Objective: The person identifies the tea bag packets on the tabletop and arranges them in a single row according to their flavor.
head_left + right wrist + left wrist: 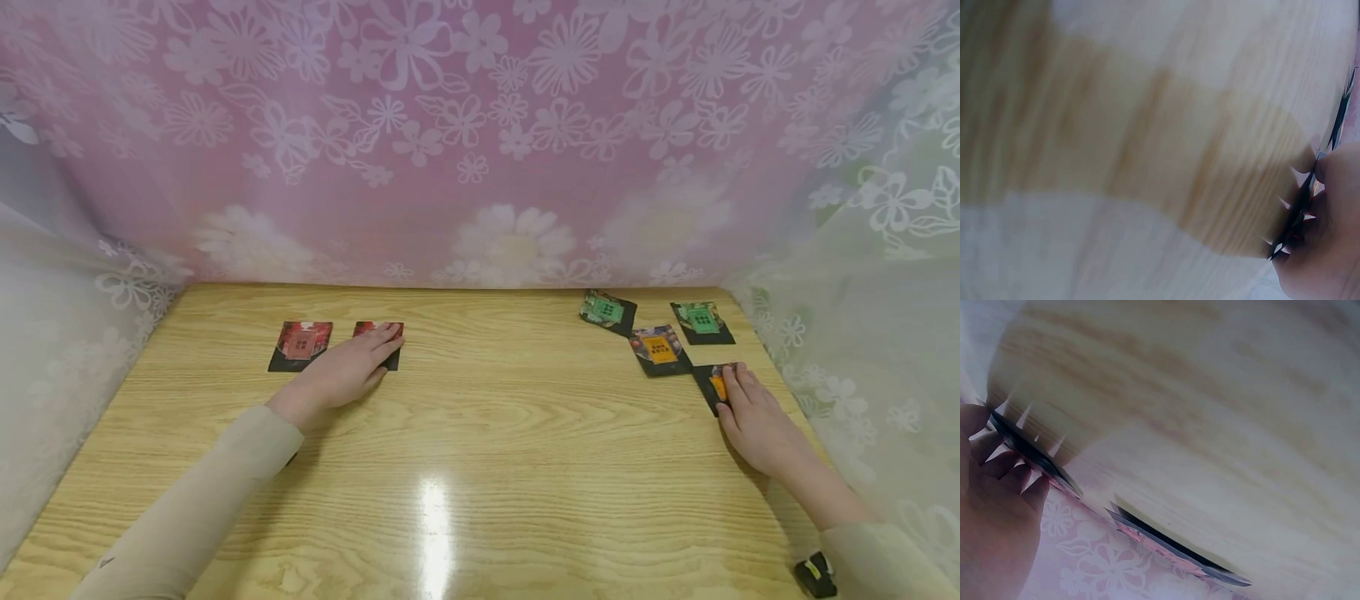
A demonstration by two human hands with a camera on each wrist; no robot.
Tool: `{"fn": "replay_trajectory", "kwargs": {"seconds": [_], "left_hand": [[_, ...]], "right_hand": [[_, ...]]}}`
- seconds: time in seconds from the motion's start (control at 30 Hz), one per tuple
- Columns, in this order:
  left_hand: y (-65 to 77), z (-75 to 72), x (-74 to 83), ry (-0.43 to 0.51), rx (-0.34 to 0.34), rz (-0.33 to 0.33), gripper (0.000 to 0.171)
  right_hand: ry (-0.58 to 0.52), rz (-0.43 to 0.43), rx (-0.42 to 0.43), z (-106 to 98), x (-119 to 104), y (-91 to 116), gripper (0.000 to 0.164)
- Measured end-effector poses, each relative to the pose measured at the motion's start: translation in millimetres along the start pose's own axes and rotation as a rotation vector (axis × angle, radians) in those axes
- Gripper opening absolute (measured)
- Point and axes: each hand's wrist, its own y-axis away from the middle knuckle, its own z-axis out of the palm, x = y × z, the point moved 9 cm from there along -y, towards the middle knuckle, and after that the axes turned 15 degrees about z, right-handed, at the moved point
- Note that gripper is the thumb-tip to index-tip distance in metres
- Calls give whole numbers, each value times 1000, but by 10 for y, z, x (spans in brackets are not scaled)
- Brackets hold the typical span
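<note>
My left hand lies with its fingers stretched over a small red-and-black packet, hiding much of its face. Just left of it, a second red packet is flat on the wooden table. Over on the right side, the fingers of my right hand rest on an orange-and-black packet, covering its right part. Another orange packet lies up and left of that hand, its corner close to the covered one. Two green packets are behind them, the right one near the table's far corner.
The wood-grain table ends at a pink floral curtain behind, with pale floral cloth along both sides. A small black object is beside the right sleeve at the near edge.
</note>
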Motion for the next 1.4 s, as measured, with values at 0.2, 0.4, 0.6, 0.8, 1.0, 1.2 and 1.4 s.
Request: {"fn": "replay_trajectory", "kwargs": {"seconds": [0.2, 0.4, 0.6, 0.8, 1.0, 1.2, 1.4], "left_hand": [[-11, -11, 11, -19, 11, 15, 57], [3, 8, -1, -14, 1, 5, 58], [11, 27, -15, -6, 1, 3, 58], [6, 39, -30, -5, -2, 2, 58], [3, 31, -26, 7, -7, -2, 56], [18, 45, -54, 71, -38, -68, 53], [46, 100, -99, 156, -61, -125, 55]], "right_hand": [[0, -3, 9, 1, 4, -5, 65], [-4, 3, 3, 7, 11, 3, 66], [-3, 3, 4, -4, 2, 1, 66], [-16, 2, -2, -10, -2, 13, 65], [-56, -24, 2, -8, -7, 90, 64], [-78, -40, -6, 52, -95, 251, 65], [-82, -63, -10, 95, -309, 407, 65]]}}
